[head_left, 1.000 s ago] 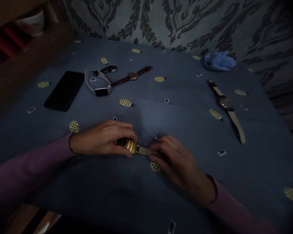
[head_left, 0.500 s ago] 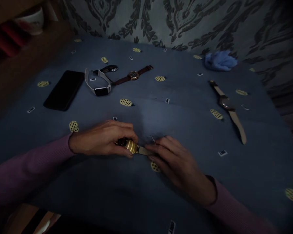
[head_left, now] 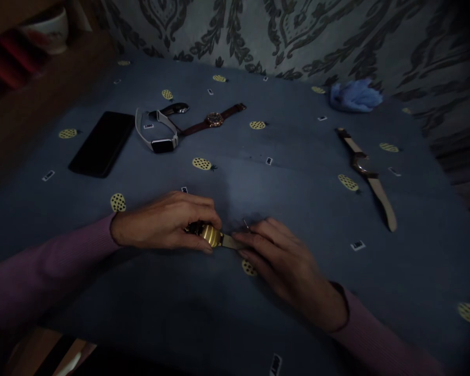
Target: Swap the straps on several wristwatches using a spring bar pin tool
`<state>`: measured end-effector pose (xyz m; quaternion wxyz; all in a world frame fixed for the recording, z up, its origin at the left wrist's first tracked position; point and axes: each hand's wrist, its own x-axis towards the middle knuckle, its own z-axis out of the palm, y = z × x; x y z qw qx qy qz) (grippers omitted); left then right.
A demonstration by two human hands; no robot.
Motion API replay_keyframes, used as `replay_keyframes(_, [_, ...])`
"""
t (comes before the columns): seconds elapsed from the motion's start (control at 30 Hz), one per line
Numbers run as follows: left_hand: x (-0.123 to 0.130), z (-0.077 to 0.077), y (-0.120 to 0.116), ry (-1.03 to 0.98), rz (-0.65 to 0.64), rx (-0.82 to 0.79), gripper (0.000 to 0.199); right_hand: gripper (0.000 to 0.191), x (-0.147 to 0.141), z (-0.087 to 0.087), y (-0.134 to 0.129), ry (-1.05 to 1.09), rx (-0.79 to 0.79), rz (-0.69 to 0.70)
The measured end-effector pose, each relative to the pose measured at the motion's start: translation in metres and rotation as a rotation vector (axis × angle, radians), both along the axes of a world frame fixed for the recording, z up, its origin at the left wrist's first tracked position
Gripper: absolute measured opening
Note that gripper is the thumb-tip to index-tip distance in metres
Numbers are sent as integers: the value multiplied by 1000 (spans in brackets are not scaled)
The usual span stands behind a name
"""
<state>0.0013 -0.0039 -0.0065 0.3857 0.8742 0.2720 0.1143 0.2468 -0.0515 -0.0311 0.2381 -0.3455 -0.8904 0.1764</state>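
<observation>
A gold-coloured wristwatch [head_left: 210,236] lies back side up between my hands, close to the tablecloth. My left hand [head_left: 172,219] grips its case, thumb on the near side and fingers on the far side. The pale strap [head_left: 230,242] runs right, and my right hand [head_left: 282,261] pinches its end between thumb and fingers. From the right fingers a thin metal pin-like piece [head_left: 246,224] sticks up; its lower part is hidden. Part of the watch's other strap is covered by my left hand.
Behind my hands lie a black phone [head_left: 102,144], a white-strapped smartwatch [head_left: 163,145], a dark watch [head_left: 176,108] and a brown-strapped watch [head_left: 214,120]. On the right are another watch [head_left: 363,164] and a crumpled blue cloth [head_left: 355,96]. The patterned wall [head_left: 258,31] bounds the table's back.
Both hands keep the same hold on the watch, with hardly any movement. The view has shifted very slightly.
</observation>
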Motion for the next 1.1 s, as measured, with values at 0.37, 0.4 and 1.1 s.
replay_keyframes(0.37, [-1, 1, 1, -4, -7, -22, 26, 22, 1, 1, 0, 10, -26, 0])
replay_keyframes(0.4, [-1, 1, 1, -5, -7, -27, 26, 22, 1, 1, 0, 11, -27, 2])
replay_keyframes(1.1, [0, 1, 2, -19, 16, -53, 23, 26, 2, 3, 2, 18, -57, -9])
